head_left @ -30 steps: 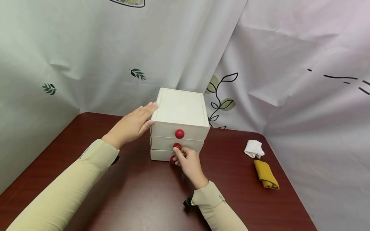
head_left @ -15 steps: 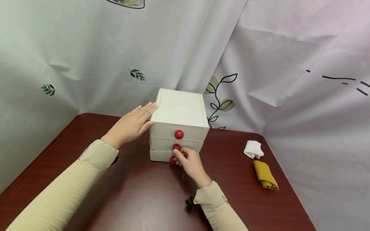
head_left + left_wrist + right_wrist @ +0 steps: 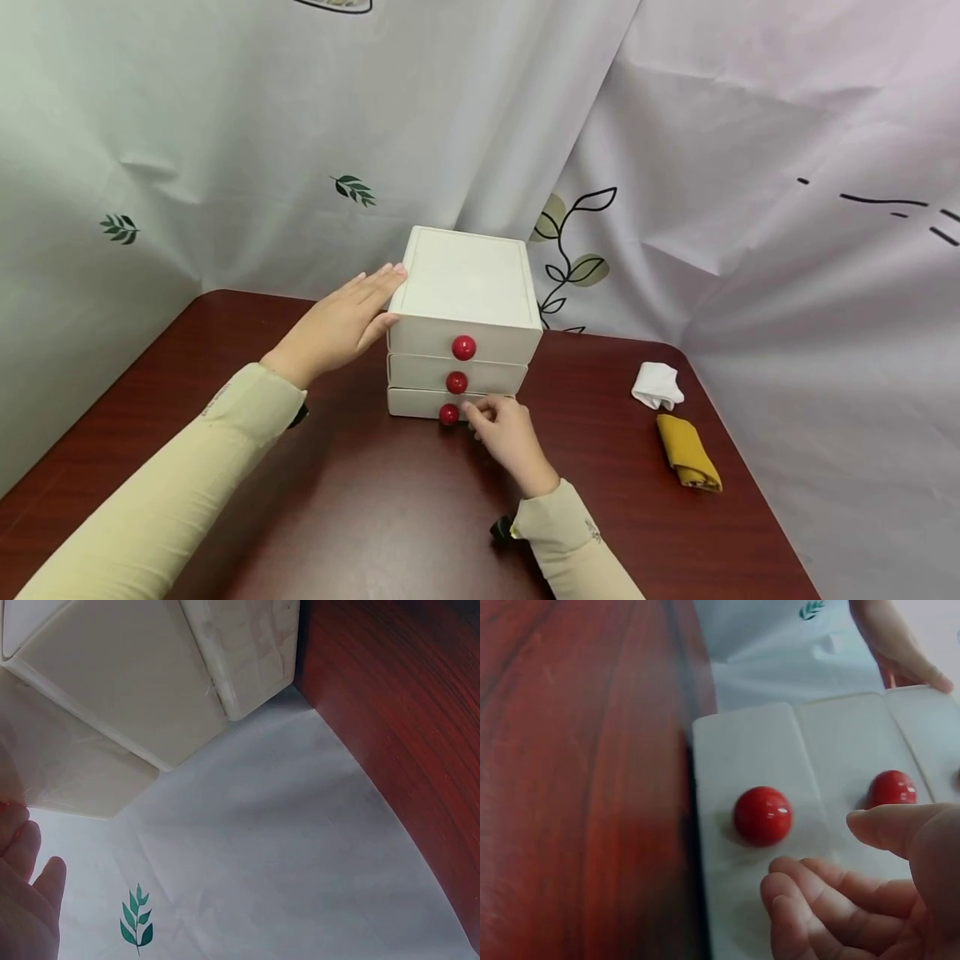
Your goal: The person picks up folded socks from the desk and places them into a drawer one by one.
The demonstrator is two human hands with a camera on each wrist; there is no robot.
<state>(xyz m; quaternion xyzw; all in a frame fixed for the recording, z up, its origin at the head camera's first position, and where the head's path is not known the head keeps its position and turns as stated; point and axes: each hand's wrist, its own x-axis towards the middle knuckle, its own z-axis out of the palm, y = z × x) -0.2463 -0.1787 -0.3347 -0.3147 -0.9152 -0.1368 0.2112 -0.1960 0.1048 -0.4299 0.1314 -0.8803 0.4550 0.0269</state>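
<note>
A white three-drawer box (image 3: 467, 279) stands on the table, each drawer front bearing a round red knob. My left hand (image 3: 335, 327) rests with straight fingers against the box's upper left edge; in the left wrist view, its fingers (image 3: 26, 851) lie along the side wall. Just right of the bottom knob (image 3: 449, 414) is my right hand (image 3: 507, 433). The right wrist view shows a gap between that knob (image 3: 763, 816) and the loosely bent fingers (image 3: 832, 900), with the thumb apart from them and nothing held. The middle knob (image 3: 457, 382) and top knob (image 3: 464, 347) show fully in the head view. All drawers look pushed in.
On the right of the dark red-brown table (image 3: 360, 508) lie a crumpled white cloth (image 3: 657, 386) and a folded mustard-yellow cloth (image 3: 688, 452). A pale curtain (image 3: 300, 125) with leaf prints hangs behind the table and on both sides.
My right hand has come away from the bottom knob, moving slightly right, so the lower two knobs show fully. The left hand keeps its place on the box.
</note>
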